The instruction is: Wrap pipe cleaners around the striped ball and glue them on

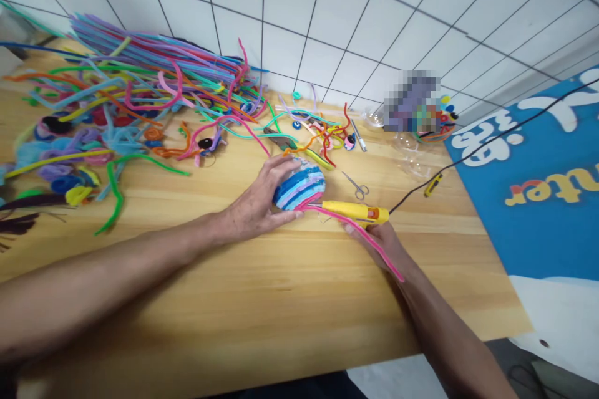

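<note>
Fingers of my left hand [262, 196] wrap round the left side of a ball [302, 184] banded in blue, light blue and lilac pipe cleaner. My right hand [379, 240] grips a yellow hot glue gun [355, 212], whose metal nozzle meets the ball's lower right side. From that spot a pink pipe cleaner [374, 246] trails down to the right, its loose end over my right wrist. The ball's underside and most of the right fingers are hidden.
A large heap of coloured pipe cleaners [154, 93] covers the back left. Small scissors [358, 187] lie behind the glue gun. Clear plastic domes [412, 156] and a yellow cutter [433, 185] are at right. The gun's black cord [486, 146] runs to the upper right.
</note>
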Motion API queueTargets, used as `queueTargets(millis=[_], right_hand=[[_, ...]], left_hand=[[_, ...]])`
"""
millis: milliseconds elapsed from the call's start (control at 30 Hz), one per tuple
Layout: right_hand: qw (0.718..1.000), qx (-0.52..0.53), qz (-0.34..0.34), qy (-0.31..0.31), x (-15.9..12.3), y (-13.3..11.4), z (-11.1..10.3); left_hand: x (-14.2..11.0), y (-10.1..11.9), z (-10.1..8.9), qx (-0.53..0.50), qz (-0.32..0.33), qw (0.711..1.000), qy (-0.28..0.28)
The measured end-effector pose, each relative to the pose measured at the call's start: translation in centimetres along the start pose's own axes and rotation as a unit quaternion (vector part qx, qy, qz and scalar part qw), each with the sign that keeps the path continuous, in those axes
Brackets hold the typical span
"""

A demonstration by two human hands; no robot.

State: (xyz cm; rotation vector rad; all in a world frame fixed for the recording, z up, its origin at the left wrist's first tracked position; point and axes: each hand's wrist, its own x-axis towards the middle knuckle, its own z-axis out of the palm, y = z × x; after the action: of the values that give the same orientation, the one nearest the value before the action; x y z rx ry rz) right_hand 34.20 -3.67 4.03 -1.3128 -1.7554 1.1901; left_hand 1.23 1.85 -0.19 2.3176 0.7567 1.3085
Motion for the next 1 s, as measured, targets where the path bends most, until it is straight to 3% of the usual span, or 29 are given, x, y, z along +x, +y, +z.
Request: queueTargets(millis=[367,733,1000], right_hand=[[1.000,0.001,-0.002,0.010,-0.4,0.7,-0.1],[0.999,-0.001,-0.017,-0.034,-0.2,-1.2,0.2],[0.998,-0.043,-0.054,-0.001,-0.6,-1.1,0.2]], left_hand=[[0.2,0.2,-0.1,0.000,0.004,1.000,-0.004],[0.1,0.2,0.1,-0.020,-0.002,1.000,-0.004],[0.1,0.2,0.1,-0.001,-0.001,1.000,-0.004]])
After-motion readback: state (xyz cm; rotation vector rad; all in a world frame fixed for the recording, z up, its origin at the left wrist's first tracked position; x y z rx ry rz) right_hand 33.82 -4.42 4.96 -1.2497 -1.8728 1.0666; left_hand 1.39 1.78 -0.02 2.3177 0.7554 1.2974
